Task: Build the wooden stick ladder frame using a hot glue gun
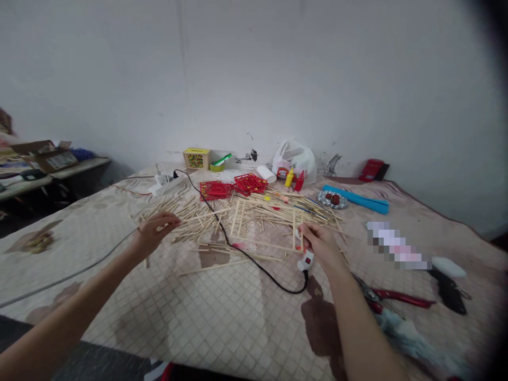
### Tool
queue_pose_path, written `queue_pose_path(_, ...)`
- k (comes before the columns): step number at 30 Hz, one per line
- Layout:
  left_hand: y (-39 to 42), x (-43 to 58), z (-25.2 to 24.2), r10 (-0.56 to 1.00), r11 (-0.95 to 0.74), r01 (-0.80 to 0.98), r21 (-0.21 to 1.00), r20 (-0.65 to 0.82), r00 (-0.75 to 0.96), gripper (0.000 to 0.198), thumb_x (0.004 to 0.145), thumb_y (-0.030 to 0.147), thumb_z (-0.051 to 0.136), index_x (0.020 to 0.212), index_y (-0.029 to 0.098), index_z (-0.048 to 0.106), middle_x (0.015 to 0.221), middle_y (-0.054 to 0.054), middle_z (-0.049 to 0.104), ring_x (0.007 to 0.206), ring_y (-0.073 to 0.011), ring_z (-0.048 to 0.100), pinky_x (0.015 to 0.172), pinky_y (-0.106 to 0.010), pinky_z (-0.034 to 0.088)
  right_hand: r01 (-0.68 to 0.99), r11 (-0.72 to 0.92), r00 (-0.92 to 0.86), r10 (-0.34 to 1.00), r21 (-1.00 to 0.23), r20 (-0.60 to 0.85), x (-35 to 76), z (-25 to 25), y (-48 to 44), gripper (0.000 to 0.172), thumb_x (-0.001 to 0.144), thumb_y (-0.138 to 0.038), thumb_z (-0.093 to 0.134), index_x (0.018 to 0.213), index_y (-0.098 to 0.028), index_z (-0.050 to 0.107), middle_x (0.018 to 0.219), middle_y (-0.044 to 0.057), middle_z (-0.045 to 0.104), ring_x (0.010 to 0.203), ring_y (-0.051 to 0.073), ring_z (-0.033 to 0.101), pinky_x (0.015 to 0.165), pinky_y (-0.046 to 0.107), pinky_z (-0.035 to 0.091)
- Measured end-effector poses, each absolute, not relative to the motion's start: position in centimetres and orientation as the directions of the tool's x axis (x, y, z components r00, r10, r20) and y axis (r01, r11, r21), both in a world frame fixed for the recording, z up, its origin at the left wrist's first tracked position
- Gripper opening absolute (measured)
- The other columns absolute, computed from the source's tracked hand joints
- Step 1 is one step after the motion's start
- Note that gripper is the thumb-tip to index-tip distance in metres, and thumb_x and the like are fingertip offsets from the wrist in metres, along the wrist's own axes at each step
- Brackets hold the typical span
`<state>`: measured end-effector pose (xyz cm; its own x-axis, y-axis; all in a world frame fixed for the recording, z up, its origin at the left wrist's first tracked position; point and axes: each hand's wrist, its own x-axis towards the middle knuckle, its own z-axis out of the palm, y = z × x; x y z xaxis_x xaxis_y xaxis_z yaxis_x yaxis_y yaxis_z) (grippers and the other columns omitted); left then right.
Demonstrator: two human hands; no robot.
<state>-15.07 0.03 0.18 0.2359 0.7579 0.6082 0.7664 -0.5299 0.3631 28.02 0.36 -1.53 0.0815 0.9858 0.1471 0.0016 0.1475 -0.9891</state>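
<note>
My left hand (157, 228) is closed, thumb and fingers pinched at the near end of a thin wooden stick (206, 215) that reaches right over the pile. My right hand (320, 242) pinches an upright wooden stick (302, 239) at the right end of a ladder-like frame of sticks (265, 243). Just below that hand lies a white glue gun (305, 261) with a red switch; whether the hand touches it I cannot tell. Its black cord (264, 269) curves across the sticks. Many loose wooden sticks (190, 225) are spread between both hands.
Red trays (250, 183) stand behind the pile, near yellow (289, 178) and red bottles (299, 181) and a white plastic bag (296, 156). Red-handled pliers (400, 298) lie beside my right forearm. A blue roll (357, 199) and power strip (161, 182) are farther back.
</note>
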Motion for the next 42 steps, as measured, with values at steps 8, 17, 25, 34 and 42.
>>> queue_pose_path(8,-0.5,-5.8,1.3,0.643,-0.683,0.711,0.17,0.602,0.474,0.022,0.083,0.032,0.05,0.08,0.019,0.068,0.084,-0.006,0.064,0.079,-0.0163,0.059,0.073,-0.03,0.044,0.093,0.142,0.062,0.987,-0.985,0.148,27.4,-1.0,0.0,0.037,0.064,-0.053,0.062,0.063,-0.017,0.055,0.037,-0.007,0.041,0.032,0.007,0.034,0.033,0.02,0.024)
queue_pose_path(17,0.1,-2.8,-0.1,0.665,-0.662,0.731,0.167,0.581,0.469,0.018,0.083,0.028,0.05,0.085,0.022,0.067,0.089,-0.004,0.063,0.084,-0.0165,0.057,0.077,-0.031,0.041,0.103,0.149,0.056,0.986,-0.983,0.155,27.2,-1.4,0.2,0.038,0.064,-0.054,0.061,0.064,-0.017,0.054,0.038,-0.007,0.04,0.033,0.007,0.034,0.034,0.02,0.025)
queue_pose_path(25,1.7,-7.2,-2.3,0.729,-0.475,0.84,0.262,0.652,0.209,0.02,0.082,0.029,0.05,0.081,0.016,0.065,0.084,-0.009,0.062,0.079,-0.018,0.059,0.071,-0.031,0.046,0.127,0.132,0.081,0.986,-0.983,0.143,27.6,-1.7,0.2,0.039,0.064,-0.054,0.063,0.066,-0.016,0.055,0.039,-0.007,0.04,0.034,0.007,0.034,0.034,0.02,0.025)
queue_pose_path(34,4.7,-16.2,-4.0,0.882,-0.179,0.936,0.304,0.471,0.015,0.022,0.083,0.029,0.05,0.094,0.013,0.059,0.09,-0.006,0.062,0.082,-0.0168,0.059,0.076,-0.038,0.047,0.158,0.117,0.126,0.982,-0.98,0.138,28.4,-2.1,0.4,0.04,0.064,-0.055,0.063,0.069,-0.015,0.058,0.041,-0.005,0.041,0.037,0.007,0.035,0.036,0.02,0.025)
queue_pose_path(42,7.0,-25.0,-2.4,0.929,0.136,0.941,0.311,0.29,-0.23,0.03,0.084,0.029,0.05,0.11,0.015,0.052,0.111,-0.008,0.055,0.093,-0.0193,0.056,0.078,-0.04,0.048,0.125,0.083,0.181,0.978,-0.989,0.105,28.7,-2.0,0.5,0.044,0.059,-0.058,0.065,0.067,-0.015,0.057,0.04,-0.005,0.04,0.036,0.006,0.032,0.033,0.019,0.022)
